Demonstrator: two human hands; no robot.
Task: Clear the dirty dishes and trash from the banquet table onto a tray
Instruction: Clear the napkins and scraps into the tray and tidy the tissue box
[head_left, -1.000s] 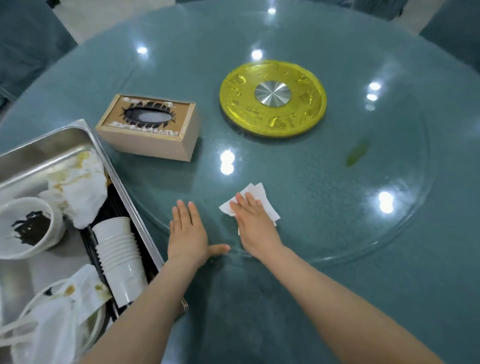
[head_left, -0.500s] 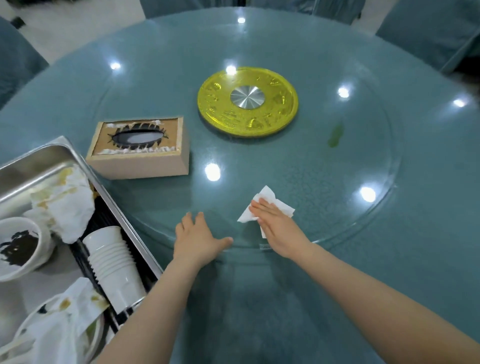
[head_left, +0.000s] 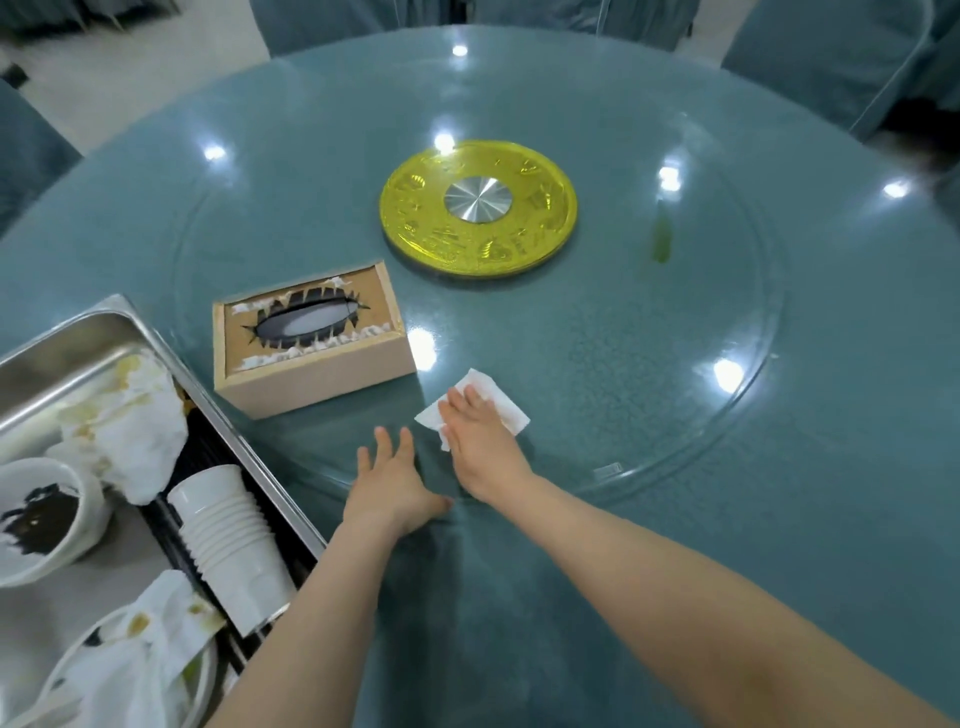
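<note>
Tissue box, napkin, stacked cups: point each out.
Tissue box (head_left: 311, 374): head view, front wall.
Napkin (head_left: 506, 410): head view, right corner beside the fingers.
Stacked cups (head_left: 228, 540): head view, ribbed rims.

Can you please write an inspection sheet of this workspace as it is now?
Surface: teal table with glass turntable; green smear on the glass.
Job's things: tray holds stacked cups, dirty bowl, stained napkins.
Clutter: tissue box, yellow disc.
Grips: left hand flat on table; right hand presses tissue on glass.
Cables: nothing seen.
Surroundings: covered chairs, pale floor.
</note>
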